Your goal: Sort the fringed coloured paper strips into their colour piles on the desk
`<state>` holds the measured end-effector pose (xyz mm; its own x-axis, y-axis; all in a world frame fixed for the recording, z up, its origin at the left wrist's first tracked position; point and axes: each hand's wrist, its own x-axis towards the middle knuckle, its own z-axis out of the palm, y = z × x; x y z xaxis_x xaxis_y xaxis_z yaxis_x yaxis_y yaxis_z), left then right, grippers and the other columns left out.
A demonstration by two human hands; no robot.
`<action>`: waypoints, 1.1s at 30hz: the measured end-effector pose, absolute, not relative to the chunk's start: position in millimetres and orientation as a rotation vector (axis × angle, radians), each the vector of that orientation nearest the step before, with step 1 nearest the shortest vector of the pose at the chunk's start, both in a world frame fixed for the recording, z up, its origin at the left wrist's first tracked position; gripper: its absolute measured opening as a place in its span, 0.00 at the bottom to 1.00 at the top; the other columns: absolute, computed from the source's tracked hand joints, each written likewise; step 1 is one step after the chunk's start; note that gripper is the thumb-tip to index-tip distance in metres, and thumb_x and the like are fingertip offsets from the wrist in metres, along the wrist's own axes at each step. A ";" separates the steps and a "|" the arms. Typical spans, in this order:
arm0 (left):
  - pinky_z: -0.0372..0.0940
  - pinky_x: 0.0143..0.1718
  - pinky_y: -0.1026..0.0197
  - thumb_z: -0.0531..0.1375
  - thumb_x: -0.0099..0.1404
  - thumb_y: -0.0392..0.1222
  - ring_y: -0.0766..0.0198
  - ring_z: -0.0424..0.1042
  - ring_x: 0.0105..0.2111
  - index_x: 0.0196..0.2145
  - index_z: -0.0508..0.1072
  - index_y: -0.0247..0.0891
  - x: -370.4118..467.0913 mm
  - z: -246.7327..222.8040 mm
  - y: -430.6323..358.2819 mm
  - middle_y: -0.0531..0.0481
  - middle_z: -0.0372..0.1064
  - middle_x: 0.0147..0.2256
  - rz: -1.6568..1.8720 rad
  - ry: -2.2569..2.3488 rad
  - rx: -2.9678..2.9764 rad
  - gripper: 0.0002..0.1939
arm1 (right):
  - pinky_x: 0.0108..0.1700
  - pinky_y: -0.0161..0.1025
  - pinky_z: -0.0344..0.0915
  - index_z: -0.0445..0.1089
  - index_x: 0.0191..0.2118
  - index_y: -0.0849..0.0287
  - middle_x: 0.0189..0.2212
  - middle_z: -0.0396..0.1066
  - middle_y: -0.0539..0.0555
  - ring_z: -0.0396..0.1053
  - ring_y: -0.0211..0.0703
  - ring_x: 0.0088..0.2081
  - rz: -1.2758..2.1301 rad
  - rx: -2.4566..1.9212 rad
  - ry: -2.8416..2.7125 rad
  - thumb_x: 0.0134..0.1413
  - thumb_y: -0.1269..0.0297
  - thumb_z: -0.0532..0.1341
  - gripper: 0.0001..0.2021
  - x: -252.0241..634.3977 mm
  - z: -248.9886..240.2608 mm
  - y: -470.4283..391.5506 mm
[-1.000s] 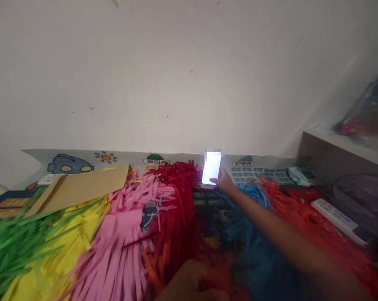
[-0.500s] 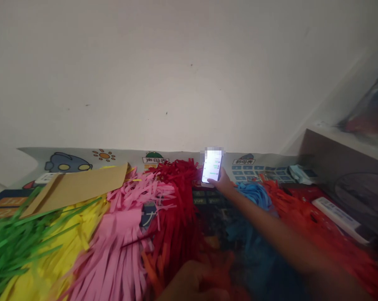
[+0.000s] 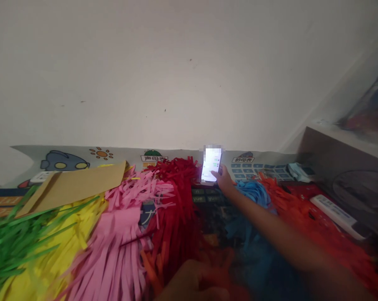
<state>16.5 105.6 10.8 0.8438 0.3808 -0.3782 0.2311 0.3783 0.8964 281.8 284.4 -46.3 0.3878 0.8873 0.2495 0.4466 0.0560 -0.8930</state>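
Observation:
My right hand (image 3: pixel 225 179) reaches out at the middle and grips a phone (image 3: pixel 210 169) with a bright, lit screen. The thumb lies over the lower right of the screen, while other fingers sit at the phone's right edge. At the bottom centre, my left hand (image 3: pixel 189 282) is curled, dim and partly cut off by the frame. Orange paper strips (image 3: pixel 157 267) stick out on both sides of it and appear to be held there. Dark red paper strips (image 3: pixel 182 217) lie just beyond, and blue paper strips (image 3: pixel 253 192) lie beneath my right forearm.
Green (image 3: pixel 16 234), yellow (image 3: pixel 60 238) and pink fringed paper (image 3: pixel 113 251) spread across the left. A brown cardboard piece (image 3: pixel 78 184) lies over them. At right are red-orange strips (image 3: pixel 320 238), a white power strip (image 3: pixel 336 215) and a grey panel (image 3: pixel 355 179). A pale wall (image 3: pixel 176 75) rises behind.
My right thumb has shifted slightly up and to the right on the phone screen. The view has moved slightly. My left hand stays in about the same place.

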 end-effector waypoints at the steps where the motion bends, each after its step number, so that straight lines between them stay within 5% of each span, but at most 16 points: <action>1: 0.62 0.35 0.64 0.64 0.56 0.57 0.58 0.73 0.37 0.39 0.82 0.42 17.3 9.7 105.3 0.52 0.76 0.32 0.098 0.595 1.194 0.19 | 0.51 0.51 0.68 0.57 0.58 0.60 0.50 0.71 0.62 0.71 0.54 0.50 0.482 -1.584 -1.183 0.52 0.53 0.58 0.29 282.6 -43.4 281.8; 6: 0.59 0.30 0.67 0.64 0.57 0.52 0.62 0.71 0.31 0.37 0.81 0.37 20.3 5.4 102.8 0.53 0.76 0.31 0.117 0.620 1.189 0.17 | 0.59 0.51 0.60 0.57 0.59 0.61 0.59 0.61 0.65 0.62 0.55 0.58 0.319 -1.576 -1.096 0.52 0.50 0.58 0.32 271.9 -16.8 237.6; 12: 0.55 0.26 0.69 0.67 0.53 0.47 0.65 0.68 0.30 0.33 0.81 0.37 18.2 0.6 97.9 0.54 0.75 0.30 0.165 0.748 1.137 0.12 | 0.53 0.49 0.64 0.70 0.49 0.51 0.46 0.72 0.54 0.70 0.50 0.48 0.656 -1.479 -1.401 0.53 0.54 0.61 0.17 243.9 12.4 137.6; 15: 0.54 0.26 0.69 0.67 0.52 0.45 0.66 0.67 0.28 0.37 0.81 0.38 18.5 -1.3 96.9 0.54 0.75 0.30 0.147 0.761 1.099 0.14 | 0.54 0.49 0.64 0.73 0.46 0.48 0.48 0.72 0.54 0.69 0.52 0.50 0.747 -1.495 -1.475 0.54 0.53 0.62 0.14 236.8 10.6 94.2; 24: 0.51 0.23 0.70 0.63 0.53 0.38 0.72 0.58 0.20 0.33 0.81 0.37 22.7 6.6 100.5 0.57 0.67 0.22 0.103 0.733 1.116 0.09 | 0.46 0.48 0.70 0.70 0.49 0.47 0.43 0.74 0.56 0.72 0.53 0.45 1.129 -1.311 -1.154 0.55 0.41 0.59 0.22 212.7 -29.2 53.7; 33: 0.59 0.31 0.69 0.64 0.53 0.38 0.64 0.72 0.33 0.36 0.82 0.41 22.9 15.5 106.7 0.56 0.78 0.34 -0.006 0.820 1.135 0.11 | 0.46 0.46 0.67 0.71 0.49 0.50 0.39 0.74 0.56 0.72 0.50 0.42 1.306 -1.227 -1.112 0.54 0.38 0.58 0.25 210.5 -42.4 57.3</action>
<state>22.9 106.7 15.5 0.7156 0.3899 -0.5796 0.3981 0.4543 0.7970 210.5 57.3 -42.4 -0.0007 0.9957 -0.0926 -0.0679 -0.0925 -0.9934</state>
